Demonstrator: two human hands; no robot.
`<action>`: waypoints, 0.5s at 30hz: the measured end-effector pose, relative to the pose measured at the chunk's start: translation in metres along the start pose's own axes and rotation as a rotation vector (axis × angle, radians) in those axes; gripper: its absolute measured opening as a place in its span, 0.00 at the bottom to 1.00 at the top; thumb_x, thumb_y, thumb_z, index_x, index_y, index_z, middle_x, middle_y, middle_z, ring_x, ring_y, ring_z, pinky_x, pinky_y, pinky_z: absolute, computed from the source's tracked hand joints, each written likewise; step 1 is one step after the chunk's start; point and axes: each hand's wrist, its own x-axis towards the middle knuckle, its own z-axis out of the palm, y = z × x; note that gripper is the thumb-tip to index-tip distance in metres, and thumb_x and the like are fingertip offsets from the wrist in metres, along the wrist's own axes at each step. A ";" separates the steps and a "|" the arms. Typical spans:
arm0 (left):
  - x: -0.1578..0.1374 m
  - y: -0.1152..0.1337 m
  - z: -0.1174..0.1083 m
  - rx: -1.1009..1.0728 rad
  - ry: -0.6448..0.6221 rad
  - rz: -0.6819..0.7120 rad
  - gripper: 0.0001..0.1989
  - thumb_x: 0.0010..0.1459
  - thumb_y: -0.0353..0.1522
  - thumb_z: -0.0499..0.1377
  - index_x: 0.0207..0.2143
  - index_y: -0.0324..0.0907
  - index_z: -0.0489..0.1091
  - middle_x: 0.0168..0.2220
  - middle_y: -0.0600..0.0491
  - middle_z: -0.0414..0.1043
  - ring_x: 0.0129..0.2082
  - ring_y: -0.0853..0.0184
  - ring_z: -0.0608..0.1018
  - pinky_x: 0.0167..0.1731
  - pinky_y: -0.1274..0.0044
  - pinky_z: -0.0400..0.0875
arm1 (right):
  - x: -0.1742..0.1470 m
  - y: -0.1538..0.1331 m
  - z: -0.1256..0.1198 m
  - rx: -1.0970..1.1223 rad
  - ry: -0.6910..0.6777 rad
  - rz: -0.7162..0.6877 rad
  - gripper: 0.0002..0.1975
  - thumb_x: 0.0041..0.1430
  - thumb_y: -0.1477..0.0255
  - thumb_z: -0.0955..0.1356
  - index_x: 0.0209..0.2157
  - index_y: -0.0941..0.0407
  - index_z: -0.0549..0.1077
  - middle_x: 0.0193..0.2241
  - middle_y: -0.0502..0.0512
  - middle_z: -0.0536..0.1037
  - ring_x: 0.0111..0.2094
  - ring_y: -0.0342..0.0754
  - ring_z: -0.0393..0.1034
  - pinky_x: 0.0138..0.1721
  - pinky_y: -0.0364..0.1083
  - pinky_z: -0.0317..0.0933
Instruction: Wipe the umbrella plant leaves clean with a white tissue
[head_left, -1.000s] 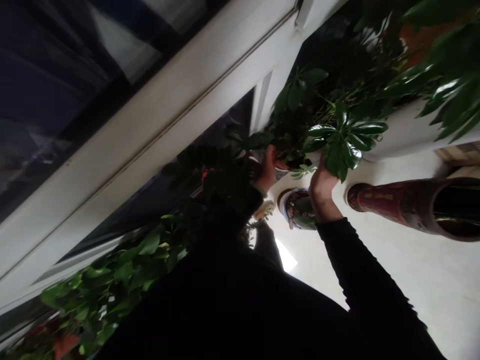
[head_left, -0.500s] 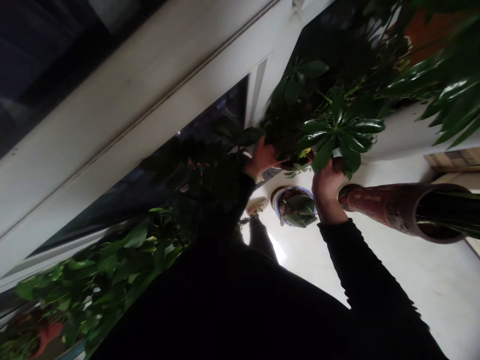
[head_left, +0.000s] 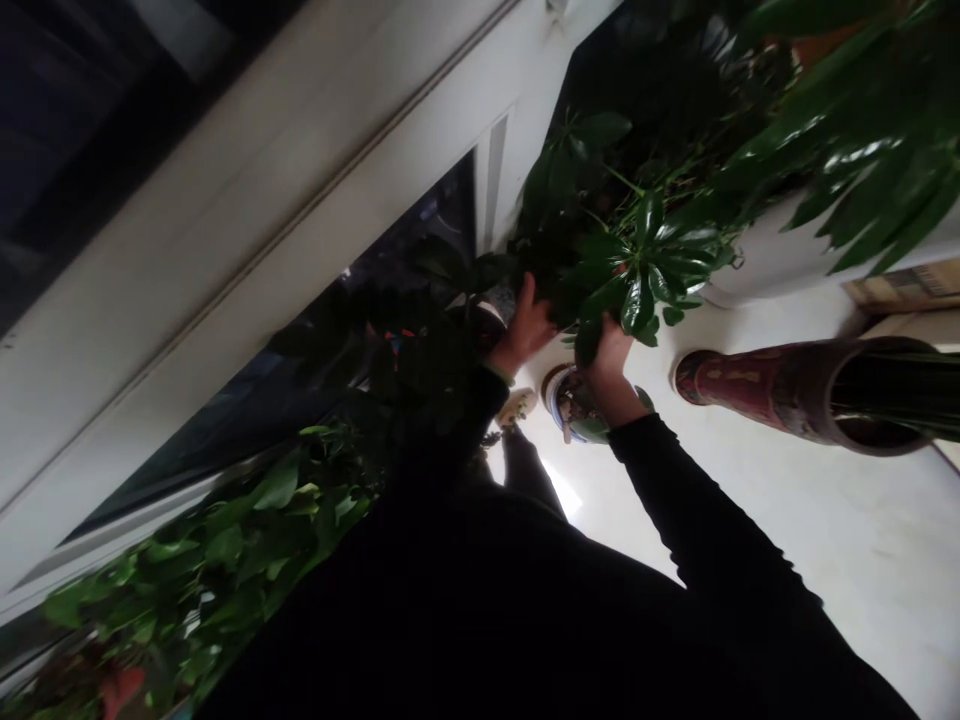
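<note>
My left hand point(head_left: 529, 332) is beside dark foliage near the window, its thumb raised and apart from the other fingers. Nothing shows in its grasp. Close by on the right, my right hand point(head_left: 611, 362) reaches in under the glossy leaves of a green plant point(head_left: 643, 268). Leaves cover its fingertips, so I cannot tell whether they grip anything. Below that hand, a blue-and-white pot point(head_left: 553, 400) stands on the floor, partly covered by my forearm. Behind my left hand is the dark round top of another pot point(head_left: 484, 325).
A tall reddish vase point(head_left: 765, 392) stands on the pale floor point(head_left: 840, 540) at right. White window framing point(head_left: 300, 200) runs diagonally across the left. Leafy plants point(head_left: 225, 545) fill the lower left. A large white planter point(head_left: 780, 250) stands at upper right.
My right hand has moved left, closer to my left hand and over the blue-and-white pot. The glossy leaves shifted left with it. The reddish rim by my left hand no longer shows.
</note>
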 end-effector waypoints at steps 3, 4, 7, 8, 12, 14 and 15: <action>-0.002 -0.011 -0.001 -0.040 -0.156 -0.109 0.38 0.77 0.54 0.37 0.48 0.44 0.82 0.49 0.45 0.86 0.68 0.51 0.78 0.71 0.56 0.71 | -0.017 -0.009 0.008 -0.050 0.095 0.126 0.14 0.58 0.71 0.65 0.43 0.55 0.79 0.37 0.64 0.83 0.44 0.62 0.79 0.56 0.64 0.74; -0.002 -0.014 -0.001 -0.046 -0.172 -0.088 0.39 0.77 0.55 0.35 0.49 0.44 0.81 0.50 0.46 0.86 0.68 0.52 0.77 0.71 0.56 0.71 | -0.023 -0.012 0.011 -0.056 0.109 0.149 0.15 0.57 0.73 0.65 0.43 0.55 0.79 0.36 0.64 0.83 0.44 0.62 0.79 0.56 0.63 0.74; -0.003 -0.020 0.000 -0.013 -0.193 -0.019 0.41 0.77 0.55 0.32 0.54 0.45 0.80 0.53 0.48 0.86 0.71 0.56 0.75 0.72 0.58 0.69 | -0.041 -0.024 0.018 -0.058 0.108 0.188 0.20 0.53 0.79 0.63 0.43 0.56 0.81 0.33 0.64 0.83 0.42 0.61 0.81 0.52 0.61 0.76; -0.004 -0.020 0.000 0.008 -0.190 -0.010 0.41 0.77 0.55 0.32 0.54 0.46 0.80 0.54 0.48 0.86 0.71 0.57 0.74 0.73 0.60 0.68 | -0.046 -0.027 0.019 -0.048 0.092 0.180 0.22 0.52 0.80 0.62 0.45 0.57 0.82 0.34 0.65 0.84 0.42 0.61 0.82 0.52 0.61 0.77; -0.004 -0.015 0.001 0.071 -0.158 0.035 0.41 0.77 0.53 0.31 0.55 0.46 0.80 0.57 0.49 0.84 0.73 0.60 0.71 0.74 0.64 0.67 | -0.060 -0.040 0.013 0.039 0.028 0.086 0.32 0.52 0.83 0.61 0.56 0.60 0.80 0.50 0.69 0.86 0.53 0.62 0.82 0.59 0.63 0.76; -0.001 -0.013 0.000 0.095 -0.157 0.049 0.40 0.77 0.53 0.32 0.56 0.45 0.79 0.57 0.50 0.84 0.74 0.60 0.71 0.73 0.61 0.68 | -0.063 -0.044 0.007 0.072 0.014 0.062 0.34 0.52 0.83 0.60 0.59 0.59 0.79 0.56 0.67 0.85 0.58 0.59 0.81 0.61 0.61 0.75; 0.001 -0.012 -0.002 0.098 -0.159 0.054 0.40 0.77 0.54 0.33 0.56 0.45 0.79 0.57 0.51 0.84 0.74 0.59 0.70 0.73 0.58 0.68 | -0.063 -0.046 0.004 0.080 0.013 0.061 0.35 0.52 0.83 0.61 0.60 0.59 0.79 0.57 0.64 0.85 0.59 0.58 0.80 0.62 0.60 0.74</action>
